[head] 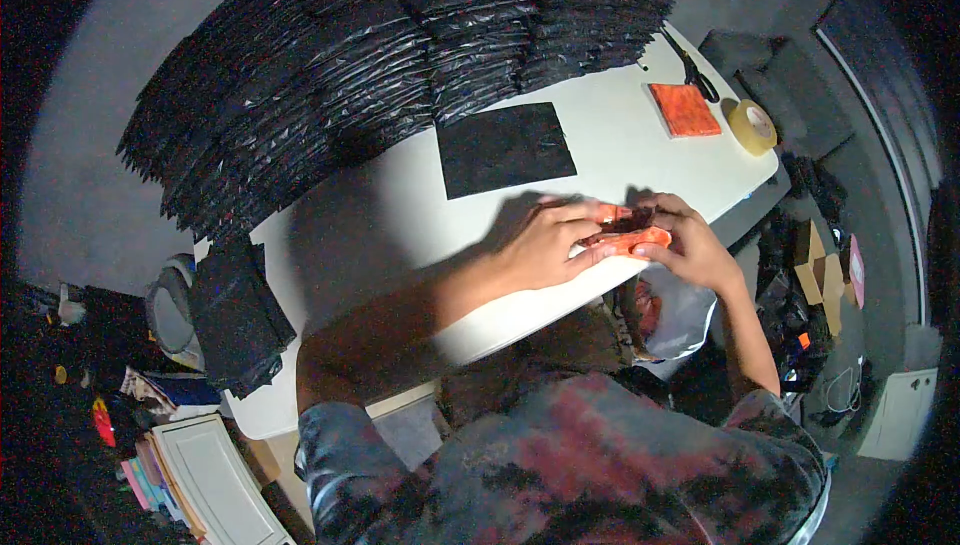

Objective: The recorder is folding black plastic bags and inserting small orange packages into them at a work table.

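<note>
Both hands are above the white table's near edge, around a piece of orange-red patterned material [637,240] with a dark opening or inner side. My left hand [551,241] grips its left end, fingers over the top and slightly blurred. My right hand [694,245] holds its right end, with the thumb on the near side. Just beyond them a flat black sheet [506,149] lies on the table. Farther right is a flat orange-red square [685,110], which looks like folded material. Whether the held piece is a pouch or a folded sheet, I cannot tell.
Overlapping stacks of black plastic packets [420,50] line the table's [607,132] far side. A smaller black stack [240,320] sits at the left end. Black-handled scissors [697,76] and a roll of clear tape [752,128] lie far right. A translucent bag [679,320] hangs below the near edge.
</note>
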`<state>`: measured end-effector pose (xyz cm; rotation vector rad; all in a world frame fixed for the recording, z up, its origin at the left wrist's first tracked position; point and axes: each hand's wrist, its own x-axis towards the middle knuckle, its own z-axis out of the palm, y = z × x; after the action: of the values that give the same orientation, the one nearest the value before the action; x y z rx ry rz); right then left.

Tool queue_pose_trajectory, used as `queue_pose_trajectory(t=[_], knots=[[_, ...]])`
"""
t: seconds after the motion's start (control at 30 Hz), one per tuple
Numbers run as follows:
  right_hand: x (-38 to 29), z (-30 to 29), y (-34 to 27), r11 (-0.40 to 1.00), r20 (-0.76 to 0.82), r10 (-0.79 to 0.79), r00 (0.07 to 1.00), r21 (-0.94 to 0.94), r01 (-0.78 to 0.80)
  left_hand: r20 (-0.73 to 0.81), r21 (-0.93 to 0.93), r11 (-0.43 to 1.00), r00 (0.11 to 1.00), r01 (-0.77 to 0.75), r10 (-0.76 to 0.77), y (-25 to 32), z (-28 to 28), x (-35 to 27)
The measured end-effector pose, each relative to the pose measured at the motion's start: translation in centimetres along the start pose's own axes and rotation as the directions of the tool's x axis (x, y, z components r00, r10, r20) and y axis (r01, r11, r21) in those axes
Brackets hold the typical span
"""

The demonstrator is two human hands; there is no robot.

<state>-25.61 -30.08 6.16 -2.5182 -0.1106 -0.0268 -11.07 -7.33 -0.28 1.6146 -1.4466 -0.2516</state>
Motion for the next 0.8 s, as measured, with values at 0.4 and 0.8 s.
queue_pose_trajectory(t=[0.4, 0.8], knots=[[3.3, 1.5, 1.4, 0.976, -0.268, -0.192, 0.944, 0.047, 0.212, -0.053, -0.401, 0.907, 0.985, 0.131, -0.165, -1.0, -1.4, 1.0], [18.1, -0.3, 2.9, 0.878, -0.22, 0.01, 0.975, 0.469, 0.097, -0.569, -0.442, 0.891, 0.736, 0.102, -0.366, -8.7, -6.4, 2.3]])
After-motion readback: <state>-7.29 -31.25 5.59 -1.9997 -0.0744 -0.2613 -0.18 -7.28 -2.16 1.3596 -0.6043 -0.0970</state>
